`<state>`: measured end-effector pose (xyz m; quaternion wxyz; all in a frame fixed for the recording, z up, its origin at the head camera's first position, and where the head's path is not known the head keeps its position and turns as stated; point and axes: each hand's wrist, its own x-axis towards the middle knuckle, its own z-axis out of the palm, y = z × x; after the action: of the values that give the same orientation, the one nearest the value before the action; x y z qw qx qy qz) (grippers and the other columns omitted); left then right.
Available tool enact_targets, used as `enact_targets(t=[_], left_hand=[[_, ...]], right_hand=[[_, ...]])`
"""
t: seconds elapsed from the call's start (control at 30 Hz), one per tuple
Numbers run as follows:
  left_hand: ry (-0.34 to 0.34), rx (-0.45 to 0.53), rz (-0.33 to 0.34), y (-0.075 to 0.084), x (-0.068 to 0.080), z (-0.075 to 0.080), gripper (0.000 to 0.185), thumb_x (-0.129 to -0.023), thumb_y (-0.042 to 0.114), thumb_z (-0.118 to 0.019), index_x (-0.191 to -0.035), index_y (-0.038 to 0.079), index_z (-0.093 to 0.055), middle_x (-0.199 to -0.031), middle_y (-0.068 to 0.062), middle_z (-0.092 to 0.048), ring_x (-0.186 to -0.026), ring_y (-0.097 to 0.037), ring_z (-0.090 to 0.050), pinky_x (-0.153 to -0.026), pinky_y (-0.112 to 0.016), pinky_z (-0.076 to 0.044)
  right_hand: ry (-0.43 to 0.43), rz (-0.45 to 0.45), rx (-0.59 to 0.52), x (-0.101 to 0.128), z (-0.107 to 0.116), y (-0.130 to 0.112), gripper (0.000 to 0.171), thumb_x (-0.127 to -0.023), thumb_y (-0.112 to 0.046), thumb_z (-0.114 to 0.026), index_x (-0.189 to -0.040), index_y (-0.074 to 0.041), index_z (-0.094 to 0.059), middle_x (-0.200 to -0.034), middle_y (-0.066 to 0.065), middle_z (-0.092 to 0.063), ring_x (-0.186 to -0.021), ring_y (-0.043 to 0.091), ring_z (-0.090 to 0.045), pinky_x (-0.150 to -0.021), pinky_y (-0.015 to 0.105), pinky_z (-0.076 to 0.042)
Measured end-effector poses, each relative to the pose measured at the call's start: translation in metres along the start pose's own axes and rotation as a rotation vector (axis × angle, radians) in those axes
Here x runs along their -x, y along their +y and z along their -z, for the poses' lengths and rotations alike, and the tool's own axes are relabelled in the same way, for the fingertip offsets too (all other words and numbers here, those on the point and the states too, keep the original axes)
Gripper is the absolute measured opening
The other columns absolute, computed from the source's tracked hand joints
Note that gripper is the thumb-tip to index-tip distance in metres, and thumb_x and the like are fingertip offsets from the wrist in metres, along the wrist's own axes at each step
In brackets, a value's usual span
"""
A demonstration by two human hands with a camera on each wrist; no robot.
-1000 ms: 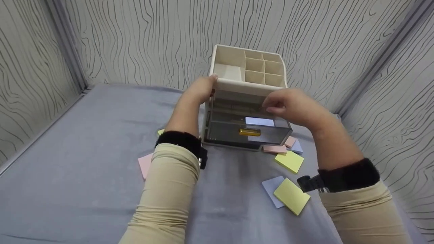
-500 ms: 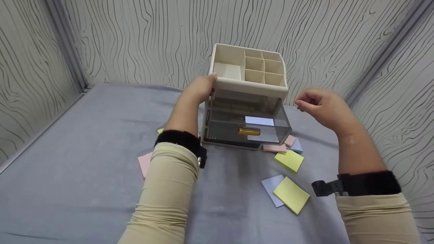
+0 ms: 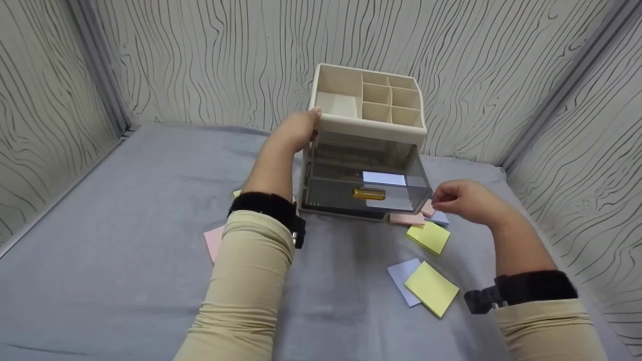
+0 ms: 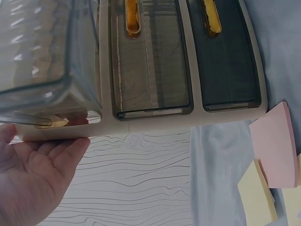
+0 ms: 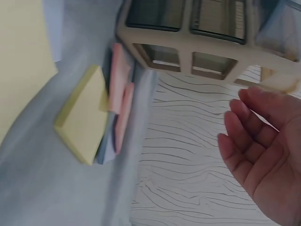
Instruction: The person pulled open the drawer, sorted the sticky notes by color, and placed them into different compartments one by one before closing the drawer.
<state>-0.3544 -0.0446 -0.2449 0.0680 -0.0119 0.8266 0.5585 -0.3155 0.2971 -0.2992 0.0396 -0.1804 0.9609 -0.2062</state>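
Left hand (image 3: 297,131) rests against the upper left corner of the beige desk organizer (image 3: 367,118), fingers straight and relaxed along its side wall; the left wrist view shows the palm (image 4: 33,174) open and flat, nothing pinched. Just right of that hand, the organizer's top drawer (image 3: 366,180), smoky and see-through with a yellow handle (image 3: 369,194), stands pulled out toward the person; a pale blue note (image 3: 384,178) lies inside it. Above the hand, the organizer's open top tray is split into one large compartment and several small ones. Right hand (image 3: 464,200) hovers low at the drawer's front right corner, fingers loosely curled, holding nothing; the right wrist view shows the fingers (image 5: 254,136) only slightly bent and apart from the organizer frame. Directly under and just left of this hand lies a small cluster of sticky pads, pink pad (image 3: 407,219) and blue pad (image 3: 440,217), tucked against the organizer's base; whether the fingertips touch them cannot be told. Nearer the person from the right hand: a yellow pad (image 3: 428,237), then a second yellow pad (image 3: 431,289) overlapping a blue sheet (image 3: 404,280). Below the left forearm, a pink pad (image 3: 214,243) lies on the grey surface (image 3: 125,240). Both wrists carry black straps over beige sleeves.
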Motion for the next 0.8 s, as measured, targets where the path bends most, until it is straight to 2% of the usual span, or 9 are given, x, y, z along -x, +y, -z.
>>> enact_targets(t=[0.23,0.37,0.5,0.67,0.73,0.8], left_hand=[[0.009,-0.013,-0.003,0.0,0.0,0.0,0.058,-0.098,0.047,-0.023,-0.134,0.007,-0.042,-0.121,-0.006,-0.052,-0.113,-0.019,-0.048,-0.104,-0.041,-0.03],[0.011,-0.012,-0.003,0.0,0.0,0.0,0.057,-0.098,0.047,-0.024,-0.133,0.007,-0.044,-0.122,-0.006,-0.053,-0.113,-0.019,-0.048,-0.104,-0.041,-0.029],[0.002,-0.02,0.0,0.0,0.001,0.001,0.057,-0.098,0.048,-0.023,-0.133,0.007,-0.044,-0.122,-0.006,-0.053,-0.114,-0.02,-0.047,-0.104,-0.043,-0.028],[-0.01,-0.023,0.01,0.0,0.002,0.003,0.057,-0.097,0.048,-0.023,-0.13,0.008,-0.046,-0.12,-0.006,-0.053,-0.113,-0.02,-0.047,-0.104,-0.044,-0.028],[-0.009,-0.025,0.004,0.0,0.002,0.003,0.056,-0.098,0.048,-0.023,-0.128,0.007,-0.048,-0.119,-0.007,-0.053,-0.11,-0.02,-0.047,-0.102,-0.043,-0.03],[-0.01,-0.029,-0.001,0.0,0.003,0.003,0.056,-0.098,0.048,-0.023,-0.128,0.008,-0.048,-0.119,-0.007,-0.053,-0.109,-0.019,-0.047,-0.101,-0.041,-0.032]], right_hand=[[-0.177,0.083,0.134,-0.006,-0.04,-0.003,0.003,-0.08,-0.01,-0.067,-0.081,-0.007,-0.065,-0.074,-0.001,-0.058,-0.066,0.012,-0.05,-0.058,0.028,-0.043],[-0.257,0.09,0.184,-0.006,-0.06,-0.01,0.004,-0.079,-0.008,-0.068,-0.081,-0.01,-0.066,-0.074,-0.005,-0.058,-0.07,0.012,-0.052,-0.062,0.029,-0.046],[-0.287,0.105,0.191,-0.005,-0.072,-0.014,0.009,-0.077,-0.004,-0.067,-0.075,-0.012,-0.064,-0.069,-0.006,-0.057,-0.067,0.011,-0.052,-0.063,0.03,-0.047],[-0.331,0.148,0.207,-0.004,-0.083,-0.016,0.008,-0.077,-0.004,-0.067,-0.073,-0.011,-0.064,-0.066,-0.007,-0.056,-0.061,0.01,-0.049,-0.058,0.027,-0.044],[-0.341,0.136,0.212,-0.003,-0.087,-0.017,0.009,-0.077,-0.005,-0.067,-0.074,-0.012,-0.065,-0.066,-0.007,-0.056,-0.061,0.01,-0.049,-0.058,0.027,-0.044],[-0.351,0.089,0.217,-0.003,-0.091,-0.019,0.011,-0.075,-0.004,-0.068,-0.073,-0.014,-0.065,-0.065,-0.007,-0.056,-0.061,0.011,-0.049,-0.058,0.027,-0.044]])
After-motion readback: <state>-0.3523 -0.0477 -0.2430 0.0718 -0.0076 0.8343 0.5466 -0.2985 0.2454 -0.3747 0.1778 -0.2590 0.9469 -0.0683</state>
